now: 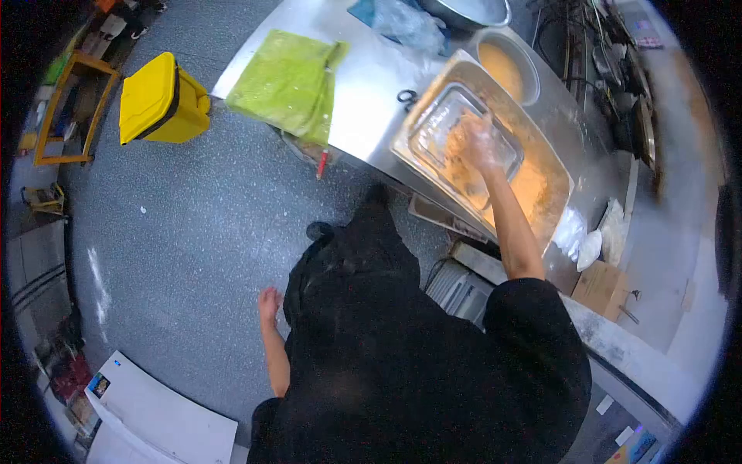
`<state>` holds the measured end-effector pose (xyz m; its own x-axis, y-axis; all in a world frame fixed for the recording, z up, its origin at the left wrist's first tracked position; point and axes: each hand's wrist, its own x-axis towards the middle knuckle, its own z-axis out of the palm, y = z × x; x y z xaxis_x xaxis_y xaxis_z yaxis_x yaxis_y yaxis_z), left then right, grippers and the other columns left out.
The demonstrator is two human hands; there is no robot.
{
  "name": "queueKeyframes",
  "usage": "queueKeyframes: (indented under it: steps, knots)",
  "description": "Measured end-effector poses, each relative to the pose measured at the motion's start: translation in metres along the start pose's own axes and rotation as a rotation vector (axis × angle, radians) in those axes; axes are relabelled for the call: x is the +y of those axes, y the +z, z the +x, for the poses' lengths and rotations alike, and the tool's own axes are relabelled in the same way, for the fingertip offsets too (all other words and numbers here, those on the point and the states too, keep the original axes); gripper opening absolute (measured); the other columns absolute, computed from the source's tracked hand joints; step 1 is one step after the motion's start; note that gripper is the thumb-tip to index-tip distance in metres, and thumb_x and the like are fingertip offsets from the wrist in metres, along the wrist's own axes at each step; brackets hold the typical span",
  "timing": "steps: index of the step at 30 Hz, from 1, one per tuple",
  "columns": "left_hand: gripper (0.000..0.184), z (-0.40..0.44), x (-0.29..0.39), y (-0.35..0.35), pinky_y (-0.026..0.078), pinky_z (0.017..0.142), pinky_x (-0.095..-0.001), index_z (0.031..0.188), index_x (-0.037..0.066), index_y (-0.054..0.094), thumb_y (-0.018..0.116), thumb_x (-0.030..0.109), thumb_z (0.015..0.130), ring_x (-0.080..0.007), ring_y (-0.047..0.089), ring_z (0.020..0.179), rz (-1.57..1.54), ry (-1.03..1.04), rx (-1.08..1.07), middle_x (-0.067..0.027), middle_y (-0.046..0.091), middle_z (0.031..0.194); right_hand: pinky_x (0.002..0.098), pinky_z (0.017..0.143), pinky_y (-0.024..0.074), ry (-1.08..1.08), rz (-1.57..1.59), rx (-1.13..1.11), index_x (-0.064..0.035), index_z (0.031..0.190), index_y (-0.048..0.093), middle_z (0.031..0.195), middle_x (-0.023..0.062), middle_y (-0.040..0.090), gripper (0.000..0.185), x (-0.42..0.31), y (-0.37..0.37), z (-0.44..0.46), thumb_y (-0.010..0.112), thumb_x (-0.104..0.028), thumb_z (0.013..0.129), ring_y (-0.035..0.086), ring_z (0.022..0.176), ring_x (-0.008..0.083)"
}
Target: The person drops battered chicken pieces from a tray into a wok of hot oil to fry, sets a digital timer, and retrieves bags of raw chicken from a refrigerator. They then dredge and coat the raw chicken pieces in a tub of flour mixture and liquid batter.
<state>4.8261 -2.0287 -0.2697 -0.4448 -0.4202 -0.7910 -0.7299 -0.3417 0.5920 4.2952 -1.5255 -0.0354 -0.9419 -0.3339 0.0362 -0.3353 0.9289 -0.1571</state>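
My right hand (481, 145), dusted with pale flour, reaches into a clear plastic tray (512, 158) set inside a large tub (563, 185). Its fingers close on a clump of orange crumb-coated food (461, 139), whose exact kind I cannot make out. Loose orange crumbs (529, 182) lie in the tub around the tray. Down beside my body hangs my left hand (269, 304), away from the table, its fingers loosely apart and nothing in them.
A steel table (371, 100) carries a green cloth (282, 81), black-handled scissors (406, 97), a blue plastic bag (402, 23) and a round container of orange mix (502, 66). A red-handled tool (322, 164) hangs at the edge. A yellow bin (166, 100) stands left.
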Motion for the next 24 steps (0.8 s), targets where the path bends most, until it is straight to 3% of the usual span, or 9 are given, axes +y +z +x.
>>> queueKeyframes:
  steps: [2, 5, 7, 11, 15, 17, 19, 21, 24]
  knots:
    - [0.033, 0.012, -0.003, -0.023, 0.043, 0.057, -0.0260, 0.112, 0.005, 0.057, 0.058, 0.025, 0.086, -0.0142, 0.061, 0.071, 0.014, -0.050, -0.002, -0.0077, 0.065, 0.086, 0.0458, 0.090, 0.0436, 0.194, -0.073, -0.120, -0.0170, 0.124, 0.052, 0.124, 0.0237, 0.048, 0.050, -0.017, -0.004, -0.002, 0.057, -0.008, 0.074, 0.050, 0.110, 0.0380]
    - [0.033, 0.007, 0.046, -0.046, 0.044, 0.060, -0.0262, 0.114, 0.006, 0.055, 0.056, 0.023, 0.086, -0.0154, 0.062, 0.074, 0.129, -0.077, 0.043, -0.0094, 0.065, 0.089, 0.0466, 0.085, 0.0444, 0.194, 0.028, -0.085, -0.0123, 0.123, 0.051, 0.120, 0.0254, 0.050, 0.051, 0.047, 0.066, -0.003, 0.060, -0.010, 0.073, 0.053, 0.106, 0.0362]
    - [0.033, 0.028, 0.092, -0.059, 0.046, 0.065, -0.0268, 0.116, 0.005, 0.054, 0.055, 0.022, 0.087, -0.0158, 0.062, 0.077, 0.130, -0.045, 0.064, -0.0099, 0.065, 0.093, 0.0462, 0.082, 0.0457, 0.291, 0.019, -0.110, -0.0114, 0.123, 0.051, 0.115, 0.0248, 0.054, 0.049, 0.022, 0.046, 0.004, 0.063, -0.012, 0.075, 0.055, 0.104, 0.0351]
    - [0.035, 0.104, 0.186, -0.079, 0.047, 0.073, -0.0272, 0.121, 0.005, 0.052, 0.054, 0.019, 0.089, -0.0165, 0.062, 0.082, 0.114, 0.118, -0.013, -0.0104, 0.064, 0.097, 0.0373, 0.072, 0.0502, 0.937, 0.792, -0.179, -0.0098, 0.118, 0.054, 0.095, 0.0136, 0.063, 0.044, 0.002, -0.005, 0.001, 0.068, -0.022, 0.078, 0.061, 0.089, 0.0255]
    - [0.036, 0.165, 0.311, -0.096, 0.047, 0.070, -0.0250, 0.122, 0.006, 0.050, 0.054, 0.019, 0.089, -0.0144, 0.061, 0.081, 0.163, 0.165, -0.063, -0.0092, 0.064, 0.094, 0.0271, 0.055, 0.0467, 1.181, 1.059, 0.269, -0.0083, 0.114, 0.056, 0.081, 0.0058, 0.059, 0.033, 0.037, 0.019, -0.041, 0.058, -0.027, 0.087, 0.053, 0.065, 0.0136]
    - [0.035, 0.208, 0.360, -0.108, 0.048, 0.069, -0.0251, 0.121, 0.005, 0.051, 0.056, 0.018, 0.089, -0.0139, 0.061, 0.081, 0.248, 0.196, -0.135, -0.0095, 0.064, 0.093, 0.0238, 0.051, 0.0467, 1.116, 1.444, 0.539, -0.0077, 0.113, 0.055, 0.083, 0.0054, 0.058, 0.030, 0.019, 0.018, -0.046, 0.054, -0.026, 0.090, 0.051, 0.060, 0.0112]
    - [0.034, 0.239, 0.419, -0.144, 0.048, 0.068, -0.0254, 0.120, 0.004, 0.052, 0.057, 0.016, 0.088, -0.0139, 0.061, 0.081, 0.358, 0.170, -0.133, -0.0100, 0.063, 0.092, 0.0228, 0.057, 0.0482, 0.911, 1.814, 0.767, -0.0051, 0.116, 0.053, 0.095, 0.0091, 0.057, 0.029, -0.013, 0.022, -0.062, 0.053, -0.018, 0.090, 0.052, 0.070, 0.0129]
    - [0.033, 0.268, 0.478, -0.145, 0.049, 0.067, -0.0260, 0.118, 0.003, 0.054, 0.058, 0.015, 0.087, -0.0144, 0.062, 0.080, 0.460, 0.108, -0.118, -0.0106, 0.063, 0.091, 0.0222, 0.068, 0.0494, 0.735, 1.892, 0.907, -0.0002, 0.118, 0.051, 0.111, 0.0136, 0.055, 0.031, 0.007, 0.027, -0.090, 0.052, -0.007, 0.088, 0.055, 0.087, 0.0151]
    - [0.032, 0.326, 0.564, -0.150, 0.050, 0.069, -0.0273, 0.115, 0.001, 0.055, 0.059, 0.014, 0.087, -0.0157, 0.062, 0.079, 0.470, 0.183, -0.240, -0.0111, 0.064, 0.088, 0.0296, 0.081, 0.0521, 0.499, 1.841, 1.070, 0.0041, 0.126, 0.043, 0.117, 0.0173, 0.052, 0.038, -0.078, 0.003, -0.071, 0.047, -0.009, 0.091, 0.057, 0.096, 0.0240]
